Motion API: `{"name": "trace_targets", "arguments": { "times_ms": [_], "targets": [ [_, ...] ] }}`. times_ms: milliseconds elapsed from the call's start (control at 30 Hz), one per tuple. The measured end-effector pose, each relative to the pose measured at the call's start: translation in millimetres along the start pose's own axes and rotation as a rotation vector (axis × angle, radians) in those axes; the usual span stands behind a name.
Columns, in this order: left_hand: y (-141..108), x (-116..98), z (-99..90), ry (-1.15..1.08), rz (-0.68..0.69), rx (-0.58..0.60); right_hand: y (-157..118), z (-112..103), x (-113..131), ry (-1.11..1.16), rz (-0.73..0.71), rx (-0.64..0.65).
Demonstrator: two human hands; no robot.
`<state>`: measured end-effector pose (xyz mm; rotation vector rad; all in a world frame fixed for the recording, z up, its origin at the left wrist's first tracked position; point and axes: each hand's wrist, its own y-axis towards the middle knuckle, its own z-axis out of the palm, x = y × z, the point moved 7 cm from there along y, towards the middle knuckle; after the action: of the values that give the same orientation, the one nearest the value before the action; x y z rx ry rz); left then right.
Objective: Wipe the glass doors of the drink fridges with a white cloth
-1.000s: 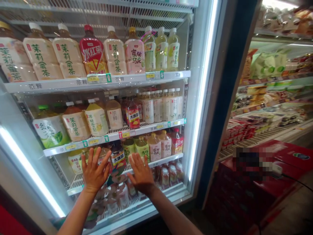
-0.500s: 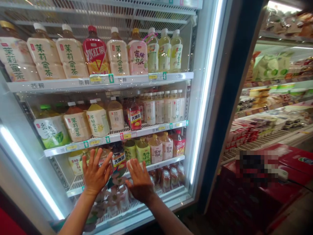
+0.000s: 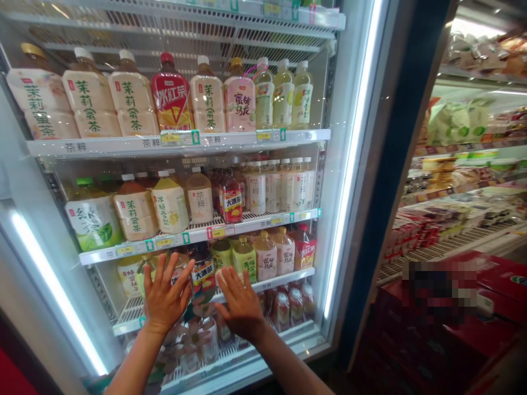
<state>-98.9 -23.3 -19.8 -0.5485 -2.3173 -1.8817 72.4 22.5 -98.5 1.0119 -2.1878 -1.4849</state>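
My left hand (image 3: pixel 167 296) is raised with its fingers spread, in front of the lower shelves of a lit drinks cooler. Beside it my right hand (image 3: pixel 241 302) is held flat, fingers stretched out and pointing up to the left. A pale patch shows by its fingertips; I cannot tell what it is. Both hands appear to be at the cooler's glass, though contact is unclear. Behind and between them stands a dark-capped iced tea bottle (image 3: pixel 203 272). Green bottles (image 3: pixel 244 259) are just above my right hand, with pink-labelled bottles (image 3: pixel 267 259) to their right.
Large tea bottles (image 3: pixel 89 101) line the upper shelf (image 3: pixel 135 145); smaller ones fill the middle shelf (image 3: pixel 197 237). A bright light strip (image 3: pixel 349 164) runs down the cooler's right side. Further right are open shelves of packaged food (image 3: pixel 461 118) and dark red boxes (image 3: pixel 448 340).
The view has shifted slightly, so the shelves and bottles sit a little lower and further right. Both hands keep nearly the same pose, with the right one slightly further right.
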Motion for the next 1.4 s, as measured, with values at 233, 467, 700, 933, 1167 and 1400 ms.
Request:
{"name": "trace_targets", "arguments": {
  "times_ms": [233, 467, 700, 933, 1167, 1400],
  "targets": [
    [1.5, -1.9, -0.8, -0.017, -0.005, -0.008, -16.0, -49.8, -123.2, -0.098, 0.652, -0.342],
    [0.5, 0.0, 1.5, -0.031, -0.010, 0.013, 32.2, -1.6, 11.4, -0.017, -0.091, 0.078],
    [6.2, -4.6, -10.1, -0.054, -0.023, 0.061, 82.8, -64.7, -81.8, -0.123, 0.262, -0.191],
    [5.3, 39.4, -48.0, 0.022, -0.138, 0.068, 69.6, -25.3, 15.6, 0.014, -0.577, 0.217],
    [-9.8, 94.6, -73.3, 0.085, -0.188, 0.078, 161.0, -36.5, 10.2, -0.079, -0.255, -0.013],
    [-29.2, 90.8, -78.1, 0.090, -0.169, 0.131, 104.9, 7.7, 67.8, 0.019, -0.938, 0.382]
  ]
}}
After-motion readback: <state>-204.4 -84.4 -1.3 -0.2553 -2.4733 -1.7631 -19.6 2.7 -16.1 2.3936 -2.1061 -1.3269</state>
